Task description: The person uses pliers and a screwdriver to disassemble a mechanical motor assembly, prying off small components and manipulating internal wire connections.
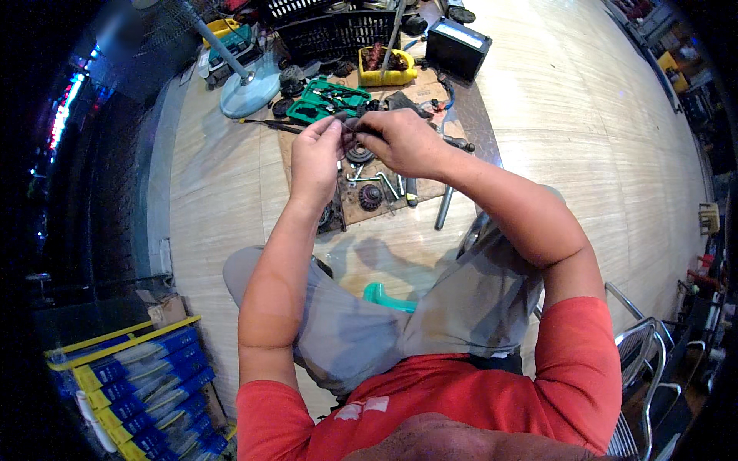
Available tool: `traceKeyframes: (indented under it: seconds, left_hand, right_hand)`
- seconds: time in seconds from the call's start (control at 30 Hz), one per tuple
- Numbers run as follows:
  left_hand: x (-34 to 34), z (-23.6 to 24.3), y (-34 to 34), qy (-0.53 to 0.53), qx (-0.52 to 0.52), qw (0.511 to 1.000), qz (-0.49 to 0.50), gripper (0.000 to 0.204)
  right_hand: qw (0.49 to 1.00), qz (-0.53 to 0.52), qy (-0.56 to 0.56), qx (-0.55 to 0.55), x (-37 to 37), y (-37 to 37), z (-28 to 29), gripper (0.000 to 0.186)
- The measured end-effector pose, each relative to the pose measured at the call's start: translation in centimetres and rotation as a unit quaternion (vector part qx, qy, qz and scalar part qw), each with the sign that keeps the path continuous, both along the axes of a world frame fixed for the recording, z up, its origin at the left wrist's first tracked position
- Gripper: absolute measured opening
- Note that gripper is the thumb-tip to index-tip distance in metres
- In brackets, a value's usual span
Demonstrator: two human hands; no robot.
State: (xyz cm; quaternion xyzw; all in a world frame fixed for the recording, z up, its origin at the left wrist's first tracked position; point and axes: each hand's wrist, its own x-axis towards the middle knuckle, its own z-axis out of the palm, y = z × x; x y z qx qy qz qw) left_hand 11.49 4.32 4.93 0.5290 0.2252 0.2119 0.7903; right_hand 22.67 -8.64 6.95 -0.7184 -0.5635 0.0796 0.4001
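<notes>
We see the left hand (315,157) and right hand (403,142), at twelve o'clock, fingers pinched together on a small, dark, slender metal part (355,127).

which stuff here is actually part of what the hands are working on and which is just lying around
In hand:
- small dark part, pinched between left hand and right hand

Lying about:
- green tool case, open
- yellow tub
- black battery box
- gear on the cardboard mat
- fan base
- metal chair
</notes>
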Motion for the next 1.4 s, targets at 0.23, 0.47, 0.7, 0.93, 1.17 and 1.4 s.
traceKeyframes:
  seconds: [0.23, 0.47, 0.7, 0.93, 1.17, 1.4]
  left_hand:
    - [0.0, 0.4, 0.5, -0.130, -0.113, 0.984, 0.043, 0.019]
    - [-0.7, 0.6, 1.3, -0.137, -0.151, 0.979, 0.030, 0.017]
    - [-1.2, 0.6, 1.8, -0.141, -0.154, 0.978, 0.005, 0.016]
    - [-1.5, 0.7, 2.0, -0.146, -0.134, 0.980, -0.003, 0.014]
    - [-1.7, 1.1, 2.0, -0.101, -0.151, 0.979, -0.091, 0.018]
    - [-1.5, 1.3, 1.5, -0.030, -0.113, 0.980, -0.160, 0.017]
  right_hand:
    - [0.994, 0.011, 0.107, -0.009, -0.9, 0.7, -2.2, 0.019]
    - [0.990, 0.014, 0.133, -0.052, -0.9, 1.2, -2.8, 0.023]
    - [0.990, 0.060, 0.127, 0.010, -0.8, 1.6, -3.2, 0.019]
    - [0.993, 0.099, 0.066, 0.001, 0.6, 1.7, -3.4, 0.021]
    - [0.986, 0.119, 0.072, -0.091, 1.8, 0.1, -1.7, 0.023]
    - [0.985, 0.146, -0.023, -0.090, 2.5, -0.1, -1.9, 0.019]
